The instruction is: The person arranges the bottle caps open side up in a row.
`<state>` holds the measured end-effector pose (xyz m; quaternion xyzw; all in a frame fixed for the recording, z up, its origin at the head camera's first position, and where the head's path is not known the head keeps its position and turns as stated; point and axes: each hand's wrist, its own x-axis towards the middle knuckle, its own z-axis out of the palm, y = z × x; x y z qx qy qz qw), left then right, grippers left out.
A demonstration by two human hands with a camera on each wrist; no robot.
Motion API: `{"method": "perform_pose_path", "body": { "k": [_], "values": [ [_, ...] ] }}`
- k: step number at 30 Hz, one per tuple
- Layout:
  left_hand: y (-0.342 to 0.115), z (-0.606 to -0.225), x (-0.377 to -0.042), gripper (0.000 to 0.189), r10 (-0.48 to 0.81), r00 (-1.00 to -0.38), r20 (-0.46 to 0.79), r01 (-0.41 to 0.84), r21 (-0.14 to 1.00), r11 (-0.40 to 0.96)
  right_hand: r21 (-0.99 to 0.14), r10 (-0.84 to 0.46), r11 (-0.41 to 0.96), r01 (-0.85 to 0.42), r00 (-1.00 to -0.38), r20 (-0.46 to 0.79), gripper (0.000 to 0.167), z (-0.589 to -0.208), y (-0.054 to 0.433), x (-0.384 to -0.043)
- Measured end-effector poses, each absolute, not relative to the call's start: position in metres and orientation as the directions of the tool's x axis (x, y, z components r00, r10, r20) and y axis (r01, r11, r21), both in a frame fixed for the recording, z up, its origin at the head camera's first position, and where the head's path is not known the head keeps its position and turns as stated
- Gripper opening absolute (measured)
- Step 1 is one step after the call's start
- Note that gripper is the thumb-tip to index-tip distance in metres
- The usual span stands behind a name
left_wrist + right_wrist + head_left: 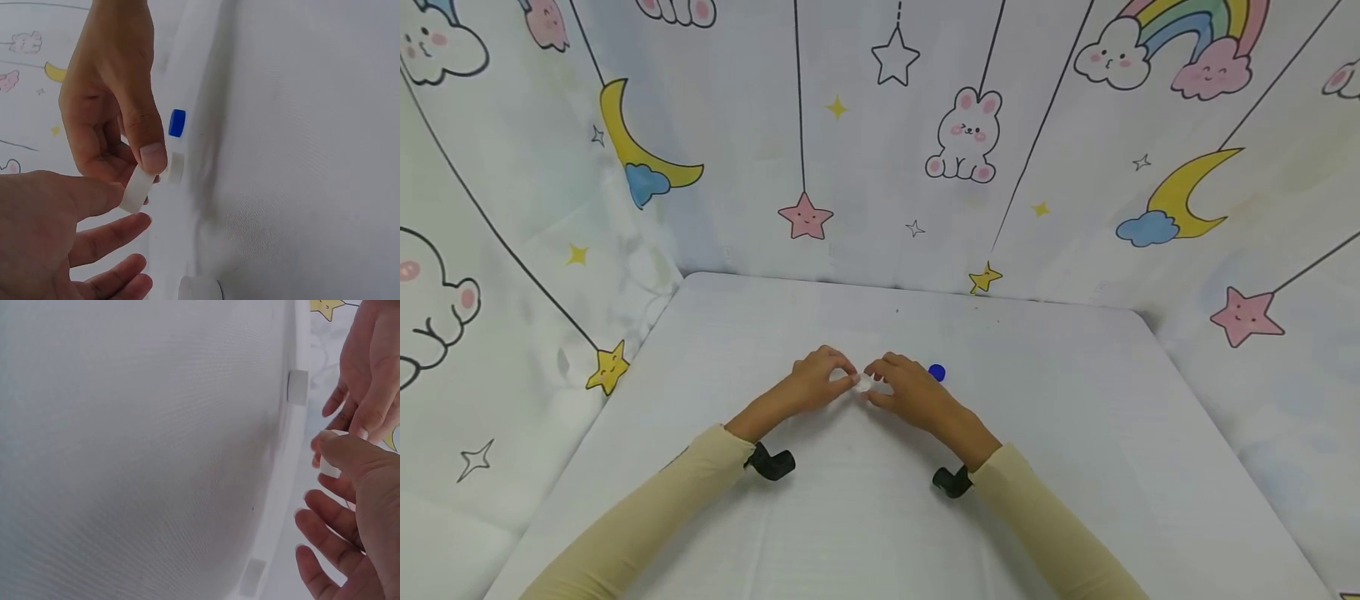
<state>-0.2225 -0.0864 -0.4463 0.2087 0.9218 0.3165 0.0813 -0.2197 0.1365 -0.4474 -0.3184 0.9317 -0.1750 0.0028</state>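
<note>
A small white piece [864, 384] with a flat, band-like side is between my two hands, over the middle of the table. My left hand [817, 379] pinches one edge of it with thumb and forefinger. From the other side, my right hand [913, 392] grips the piece between thumb and fingers. In the left wrist view the white piece [137, 189] sits under the right thumb; the fingertips behind it are partly hidden. The right wrist view shows the white piece [329, 464] partly covered by the right thumb, the other right fingers spread below.
A blue disc [937, 372] lies on the white table [850, 517], just beyond the right hand. A white disc [176, 167] is near it in the left wrist view. Two pale pieces, an upper one [298, 387] and a lower one [252, 578], show in the right wrist view.
</note>
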Motion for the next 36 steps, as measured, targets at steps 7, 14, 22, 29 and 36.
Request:
{"method": "perform_pose_path", "body": {
  "k": [7, 14, 22, 29, 36],
  "values": [
    [-0.084, -0.445, -0.217, 0.026, 0.479, -0.876, 0.045, 0.427, 0.531, 0.732, -0.325, -0.591, 0.748, -0.579, -0.803, 0.072, 0.033, -0.446, 0.134, -0.219],
    [-0.084, -0.448, -0.213, 0.024, 0.496, -0.862, 0.100, 0.483, 0.454, 0.748, -0.317, -0.573, 0.771, -0.553, -0.819, 0.034, 0.033, -0.448, 0.130, -0.218],
    [-0.085, -0.452, -0.211, 0.024, 0.495, -0.861, 0.120, 0.491, 0.452, 0.745, -0.310, -0.591, 0.759, -0.572, -0.806, 0.042, 0.030, -0.453, 0.129, -0.217],
    [-0.084, -0.456, -0.211, 0.022, 0.493, -0.861, 0.123, 0.494, 0.433, 0.754, -0.298, -0.585, 0.763, -0.573, -0.809, 0.057, 0.031, -0.457, 0.127, -0.218],
    [-0.084, -0.458, -0.211, 0.024, 0.497, -0.858, 0.130, 0.502, 0.414, 0.759, -0.257, -0.585, 0.771, -0.583, -0.807, 0.076, 0.029, -0.462, 0.125, -0.218]
  ]
}}
